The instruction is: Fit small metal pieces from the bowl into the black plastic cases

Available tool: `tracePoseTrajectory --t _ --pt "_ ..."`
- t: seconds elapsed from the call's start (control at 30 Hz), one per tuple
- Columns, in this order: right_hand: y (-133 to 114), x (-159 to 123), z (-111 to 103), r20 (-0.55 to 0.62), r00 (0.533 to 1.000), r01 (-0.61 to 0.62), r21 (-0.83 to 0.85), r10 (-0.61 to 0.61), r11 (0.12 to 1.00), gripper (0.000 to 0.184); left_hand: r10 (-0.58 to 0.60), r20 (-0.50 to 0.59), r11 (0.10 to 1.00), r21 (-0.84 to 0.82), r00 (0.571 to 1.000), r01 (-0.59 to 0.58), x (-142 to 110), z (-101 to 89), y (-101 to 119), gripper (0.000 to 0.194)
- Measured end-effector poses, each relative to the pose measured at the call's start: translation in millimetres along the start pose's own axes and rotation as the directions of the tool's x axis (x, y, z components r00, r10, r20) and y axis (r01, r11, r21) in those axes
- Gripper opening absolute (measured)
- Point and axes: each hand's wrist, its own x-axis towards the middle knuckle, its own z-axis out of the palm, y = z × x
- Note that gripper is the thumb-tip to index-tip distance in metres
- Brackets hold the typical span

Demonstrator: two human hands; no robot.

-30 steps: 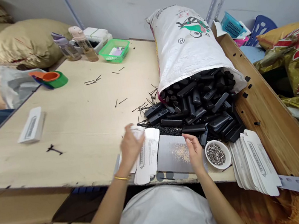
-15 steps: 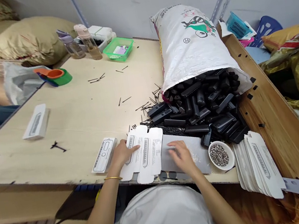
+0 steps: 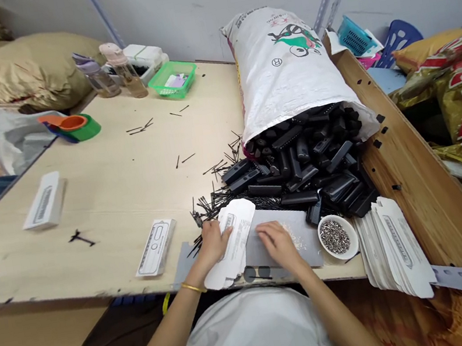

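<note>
A white printed cardboard box blank [image 3: 239, 236] is in my left hand [image 3: 215, 242], gripped along its left side with the thumb on top. It is tilted over the grey mat [image 3: 251, 252], and its panels now overlap. My right hand [image 3: 279, 243] hovers at or rests on the mat just right of the blank. Its fingers are bent and a little apart, with nothing seen in them. Small pale bits [image 3: 296, 239] lie beside it. A white cup of small metal pieces [image 3: 335, 237] stands further right. A folded white box [image 3: 155, 247] lies left of my left hand.
A big white sack [image 3: 285, 75] spills black plastic casings [image 3: 302, 173] and thin black sticks [image 3: 213, 199]. A stack of flat box blanks [image 3: 396, 246] leans at the right. Another white box [image 3: 44, 201], a green basket [image 3: 173, 81] and bottles [image 3: 125, 72] stand left and behind.
My left hand has drawn the wide-spread blank off the mat's left part, and it now looks narrower and tilted. My right hand's fingers have drawn closer together. The view has shifted slightly.
</note>
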Motion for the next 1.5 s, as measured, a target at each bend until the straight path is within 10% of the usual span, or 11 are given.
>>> tracePoseTrajectory --t 0.23,0.33,0.47,0.67,0.77,0.87,1.07,1.17,1.3,1.4,1.5 --pt "56 -51 -97 -0.480 0.864 -0.305 -0.252 0.155 0.918 0.026 -0.019 0.019 0.932 0.362 1.000 0.011 -21 20.2 29 0.045" --pt "82 -74 -112 -0.425 0.871 -0.393 -0.300 0.247 0.869 0.020 0.093 0.010 0.881 0.466 0.996 -0.086 -9 11.6 51 0.046" --pt "97 -83 -108 -0.361 0.883 -0.414 -0.303 0.299 0.859 0.018 0.357 0.082 0.829 0.431 0.930 -0.356 41 18.0 94 0.041" --pt "87 -82 -105 -0.460 0.778 -0.448 0.071 0.428 0.891 0.026 0.376 0.146 0.792 0.461 0.915 -0.400 97 44.5 127 0.035" --pt "75 -76 -105 -0.438 0.686 -0.361 0.489 0.581 0.794 0.031 0.346 0.135 0.806 0.464 0.929 -0.367 101 49.0 122 0.038" --pt "59 -66 -103 -0.302 0.712 -0.184 0.791 0.634 0.584 0.031 0.329 0.129 0.823 0.447 0.935 -0.351 102 41.1 119 0.038" --pt "37 -51 -95 -0.243 0.776 -0.089 0.871 0.582 0.483 0.026 0.406 0.137 0.845 0.321 0.904 -0.428 89 -3.2 127 0.029" --pt "31 -44 -86 -0.250 0.777 -0.103 0.855 0.578 0.509 0.025 0.381 0.023 0.915 -0.153 0.924 -0.374 60 -8.2 127 0.030" --pt "19 -35 -66 -0.268 0.782 -0.147 0.798 0.563 0.584 0.024 0.066 0.165 0.385 -0.914 0.984 0.127 15 13.9 125 0.033" --pt "7 -31 -52 -0.313 0.785 -0.161 0.731 0.535 0.663 0.020 -0.074 0.403 0.024 -0.914 0.912 0.405 -4 30.7 121 0.023" --pt "-4 -30 -43 -0.347 0.796 -0.164 0.666 0.497 0.728 0.018 -0.134 0.420 -0.081 -0.907 0.898 0.412 -11 37.6 115 0.014"
